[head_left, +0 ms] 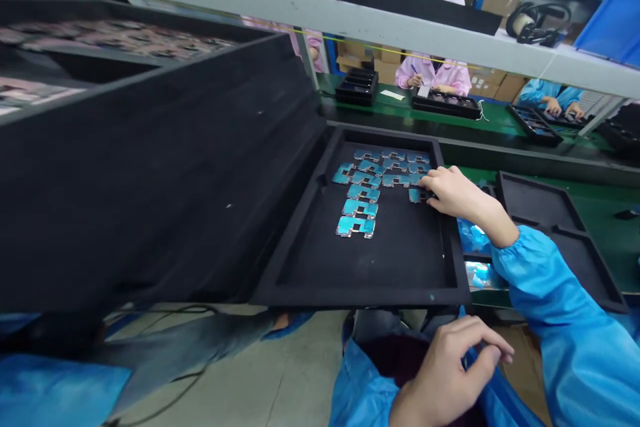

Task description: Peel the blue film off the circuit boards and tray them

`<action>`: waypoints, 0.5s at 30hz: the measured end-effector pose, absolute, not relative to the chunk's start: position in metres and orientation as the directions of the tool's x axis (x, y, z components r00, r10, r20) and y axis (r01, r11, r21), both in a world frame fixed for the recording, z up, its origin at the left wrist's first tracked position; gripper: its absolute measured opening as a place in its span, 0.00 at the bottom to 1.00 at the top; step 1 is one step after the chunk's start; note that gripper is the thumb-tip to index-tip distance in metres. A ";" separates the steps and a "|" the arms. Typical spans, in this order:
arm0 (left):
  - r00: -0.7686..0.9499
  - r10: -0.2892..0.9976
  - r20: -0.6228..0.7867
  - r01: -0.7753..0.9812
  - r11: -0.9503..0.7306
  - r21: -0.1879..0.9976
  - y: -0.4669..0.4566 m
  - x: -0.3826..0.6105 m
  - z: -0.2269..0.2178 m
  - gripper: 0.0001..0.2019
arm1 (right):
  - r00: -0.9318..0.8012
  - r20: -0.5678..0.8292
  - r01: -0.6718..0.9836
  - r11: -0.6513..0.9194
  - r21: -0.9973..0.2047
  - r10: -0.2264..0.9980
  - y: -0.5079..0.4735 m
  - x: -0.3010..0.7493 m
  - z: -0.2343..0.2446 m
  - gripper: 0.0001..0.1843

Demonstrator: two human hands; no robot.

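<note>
My right hand (457, 199) reaches over the black foam tray (305, 250) at its right side, thumb and fingertips closed on a small flat blue-faced part (415, 195). The fingers cover that part's right end. Several similar thin, notched parts with shiny blue faces lie in rows in the tray, one of the nearest being a blue-faced part (356, 225) left of centre. My left hand (450, 367) hangs in front of the tray's near edge, its fingers loosely curled. A gap shows between thumb and forefinger, and I see nothing held there.
Tall black foam trays (150, 180) rise on the left. At the right, an open black tray (543, 203) lies near shiny blue pieces (477, 273). A metal rail (350, 20) crosses above the bench. Beyond it sit co-workers, one in a pink sleeve (457, 77).
</note>
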State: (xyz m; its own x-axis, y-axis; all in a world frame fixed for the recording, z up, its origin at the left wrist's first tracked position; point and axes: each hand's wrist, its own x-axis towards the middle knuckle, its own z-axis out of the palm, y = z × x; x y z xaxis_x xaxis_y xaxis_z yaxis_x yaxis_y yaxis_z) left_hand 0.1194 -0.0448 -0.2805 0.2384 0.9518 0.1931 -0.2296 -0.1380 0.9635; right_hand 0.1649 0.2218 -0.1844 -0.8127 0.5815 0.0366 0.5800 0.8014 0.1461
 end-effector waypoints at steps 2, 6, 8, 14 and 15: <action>0.234 0.955 0.184 -0.231 -0.130 0.964 -0.044 0.112 -0.276 0.13 | -0.785 -0.047 0.609 0.784 0.122 0.618 0.225 0.160 -0.180 0.12; 0.276 0.945 0.178 -0.235 -0.113 0.965 -0.043 0.108 -0.272 0.12 | -0.764 -0.115 0.633 0.772 0.057 0.635 0.233 0.148 -0.170 0.10; 0.311 0.934 0.175 -0.240 -0.101 0.965 -0.042 0.112 -0.274 0.12 | -0.784 -0.089 0.619 0.784 -0.048 0.614 0.231 0.147 -0.165 0.10; 0.361 0.930 0.066 -0.304 0.050 0.951 -0.032 0.138 -0.296 0.10 | -0.674 0.346 0.412 0.720 -0.558 0.653 0.144 0.229 -0.142 0.08; 0.340 0.939 0.040 -0.335 0.082 0.939 -0.030 0.143 -0.300 0.10 | -0.607 0.364 0.409 0.671 -0.619 0.706 0.124 0.254 -0.143 0.08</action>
